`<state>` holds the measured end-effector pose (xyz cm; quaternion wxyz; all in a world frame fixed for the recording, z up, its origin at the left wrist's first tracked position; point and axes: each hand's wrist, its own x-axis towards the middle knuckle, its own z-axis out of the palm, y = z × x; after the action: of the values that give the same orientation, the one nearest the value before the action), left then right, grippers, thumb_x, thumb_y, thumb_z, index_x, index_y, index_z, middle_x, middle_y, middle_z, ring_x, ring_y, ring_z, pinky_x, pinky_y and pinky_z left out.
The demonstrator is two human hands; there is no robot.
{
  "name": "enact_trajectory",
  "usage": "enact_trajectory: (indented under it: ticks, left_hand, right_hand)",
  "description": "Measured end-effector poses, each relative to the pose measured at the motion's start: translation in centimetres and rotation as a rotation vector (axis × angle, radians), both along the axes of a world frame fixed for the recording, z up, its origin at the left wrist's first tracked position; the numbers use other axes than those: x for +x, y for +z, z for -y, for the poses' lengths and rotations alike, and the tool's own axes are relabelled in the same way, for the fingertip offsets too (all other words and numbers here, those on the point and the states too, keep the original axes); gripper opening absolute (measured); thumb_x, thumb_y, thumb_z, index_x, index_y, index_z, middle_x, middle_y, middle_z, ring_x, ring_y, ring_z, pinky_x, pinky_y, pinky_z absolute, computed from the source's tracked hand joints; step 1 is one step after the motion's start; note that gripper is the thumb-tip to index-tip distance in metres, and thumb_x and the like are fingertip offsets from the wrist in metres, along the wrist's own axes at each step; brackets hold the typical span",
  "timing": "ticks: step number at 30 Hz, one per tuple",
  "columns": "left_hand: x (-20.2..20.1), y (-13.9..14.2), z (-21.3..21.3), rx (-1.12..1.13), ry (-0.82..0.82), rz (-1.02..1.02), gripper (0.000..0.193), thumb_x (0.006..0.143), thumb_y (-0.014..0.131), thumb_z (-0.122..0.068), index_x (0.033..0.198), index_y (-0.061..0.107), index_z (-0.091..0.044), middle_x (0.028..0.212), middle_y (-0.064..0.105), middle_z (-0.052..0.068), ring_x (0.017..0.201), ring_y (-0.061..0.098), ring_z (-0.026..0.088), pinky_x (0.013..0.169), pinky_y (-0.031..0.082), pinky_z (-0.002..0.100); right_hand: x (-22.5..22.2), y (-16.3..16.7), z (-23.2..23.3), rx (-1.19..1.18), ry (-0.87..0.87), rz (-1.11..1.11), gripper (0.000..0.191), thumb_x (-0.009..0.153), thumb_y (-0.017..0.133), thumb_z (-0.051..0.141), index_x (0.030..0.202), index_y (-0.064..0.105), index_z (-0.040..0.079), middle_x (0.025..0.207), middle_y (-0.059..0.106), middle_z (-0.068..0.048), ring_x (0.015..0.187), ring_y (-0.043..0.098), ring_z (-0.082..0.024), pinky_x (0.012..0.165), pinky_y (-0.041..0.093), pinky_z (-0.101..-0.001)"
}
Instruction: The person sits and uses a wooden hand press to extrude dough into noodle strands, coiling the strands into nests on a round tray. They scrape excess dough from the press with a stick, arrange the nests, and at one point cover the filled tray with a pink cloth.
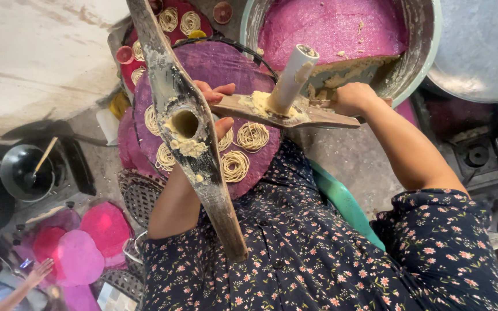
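We look down at our two hands working a wooden noodle press. Our left hand (217, 92) grips one end of the flat wooden press piece (286, 112), with the fingers curled over its top edge and the thumb below. Our right hand (353, 98) is closed around the other end. The long line of this piece runs from side to side, straight from one hand to the other, so both hands are right on it and neither is nearer. A white plunger (292, 78) stands up from its middle, tilted a bit, with pale dough (260, 102) stuck around its foot. The other part, a long wooden bar with a round hole (185, 124), crosses over our left arm and runs from the top edge of the view down toward our flowered dress (318, 259). It hides our left wrist, so we cannot see what holds it up. Under the press lies a round purple mat (214, 66) on a wire tray, and small noodle nests (253, 136) sit on the side near us. A big pot (416, 63) holding a pink cloth is just past our right hand (its far rim is cut off). Low in the left corner, another person's hand (38, 272) reaches toward pink mats (79, 253) on the floor.
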<state>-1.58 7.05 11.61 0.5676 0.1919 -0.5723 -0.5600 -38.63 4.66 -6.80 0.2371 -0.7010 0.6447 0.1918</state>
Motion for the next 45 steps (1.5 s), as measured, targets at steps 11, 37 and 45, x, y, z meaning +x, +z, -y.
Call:
enact_trajectory:
  ticks: [11,37,45]
  left_hand:
    - [1.2,0.4,-0.4,-0.007,-0.018,0.01,0.044,0.089,0.08,0.011,0.126,0.066,-0.01,0.121,0.053,-0.001,0.123,0.063,0.023,0.118,0.054,0.048]
    - [-3.6,-9.2,3.9,-0.17,0.078,0.957,0.025,0.082,0.074,-0.016,0.104,0.073,-0.007,0.105,0.073,0.024,0.098,0.07,0.043,0.087,0.056,0.05]
    - [-5.0,-8.1,4.8,-0.193,0.121,1.021,0.024,0.076,0.074,-0.021,0.096,0.075,-0.007,0.098,0.073,0.024,0.095,0.07,0.044,0.084,0.056,0.051]
  right_hand:
    - [-0.4,1.8,-1.2,0.016,-0.096,0.162,0.038,0.093,0.062,0.048,0.119,0.079,0.026,0.105,0.077,-0.014,0.097,0.072,-0.036,0.089,0.056,-0.047]
    - [-1.7,29.0,-2.9,0.074,-0.061,0.298,0.042,0.089,0.073,0.041,0.126,0.078,0.023,0.069,0.062,-0.001,0.063,0.057,-0.014,0.059,0.048,-0.0343]
    - [10.9,34.9,-5.7,-0.628,0.449,-0.531,0.028,0.097,0.06,0.052,0.112,0.079,0.039,0.103,0.075,0.009,0.1,0.073,-0.012,0.083,0.054,-0.0298]
